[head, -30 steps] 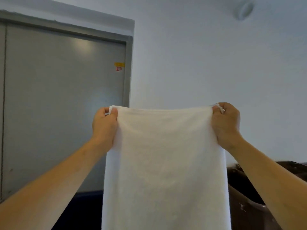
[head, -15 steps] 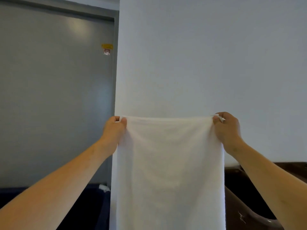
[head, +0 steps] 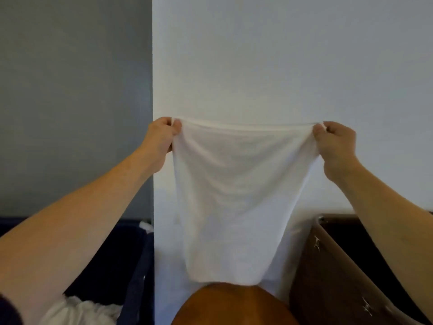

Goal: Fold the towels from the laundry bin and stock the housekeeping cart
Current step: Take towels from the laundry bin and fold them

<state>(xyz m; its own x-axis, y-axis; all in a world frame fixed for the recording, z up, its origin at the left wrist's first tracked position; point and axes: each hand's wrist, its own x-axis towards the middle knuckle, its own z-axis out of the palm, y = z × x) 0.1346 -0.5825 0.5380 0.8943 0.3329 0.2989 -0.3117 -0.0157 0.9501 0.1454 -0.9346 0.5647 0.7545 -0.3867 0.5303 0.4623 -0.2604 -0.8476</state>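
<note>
A white towel (head: pixel 234 195) hangs spread in front of me against a white wall. My left hand (head: pixel 161 137) pinches its top left corner and my right hand (head: pixel 335 143) pinches its top right corner, both arms stretched forward. The top edge is pulled taut between them. The towel narrows downward, and its lower end (head: pixel 225 275) hangs just above a round orange-brown surface (head: pixel 234 306). More crumpled white towels (head: pixel 79 310) lie in a dark blue laundry bin (head: pixel 133 266) at lower left, partly hidden by my left arm.
A brown bin or cart tub (head: pixel 332 277) with a dark inside stands at lower right. A grey door (head: pixel 70 102) fills the left behind the bin. The white wall (head: pixel 281 55) rises straight ahead, close behind the towel.
The view has tilted down, bringing the blue bin, the orange-brown surface and the towel's lower end into sight. Both hands keep their hold and have spread wider, and the towel's bottom now tapers.
</note>
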